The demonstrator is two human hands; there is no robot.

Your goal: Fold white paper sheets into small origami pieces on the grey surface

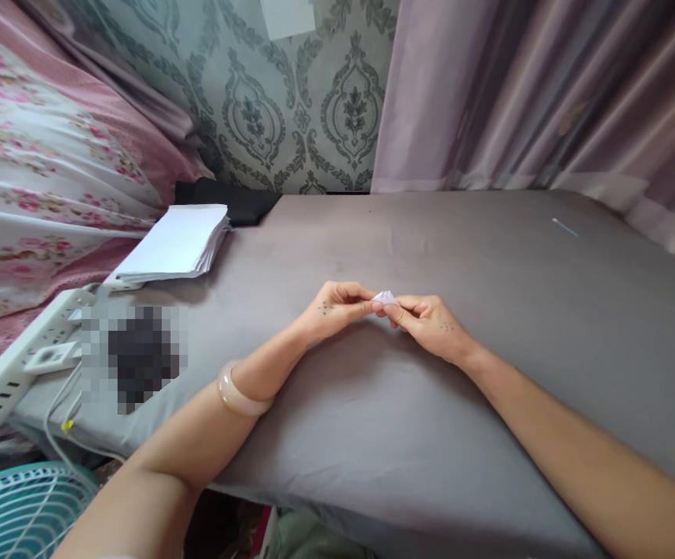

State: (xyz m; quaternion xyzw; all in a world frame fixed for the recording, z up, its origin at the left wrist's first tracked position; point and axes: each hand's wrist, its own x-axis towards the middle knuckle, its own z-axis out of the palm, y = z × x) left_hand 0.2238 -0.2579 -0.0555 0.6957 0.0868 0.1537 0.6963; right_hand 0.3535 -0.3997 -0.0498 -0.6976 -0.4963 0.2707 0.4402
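A small folded piece of white paper [384, 297] is pinched between my two hands, above the grey cloth-covered surface [430, 419]. My left hand [342, 309] grips its left side between thumb and fingers. From the other side, my right hand [430, 322] holds the paper, its thumb pressed against the lower right part. The fingertips of both hands almost meet and cover much of the paper, so its full shape is hidden. A pale bangle [241, 392] circles my left forearm.
A stack of white paper sheets [178, 241] lies at the back left, by a black cloth [221, 198]. White power strips [29, 357] with cables run along the left edge. A teal fan [23, 512] stands lower left. A thin stick [564, 227] lies far right.
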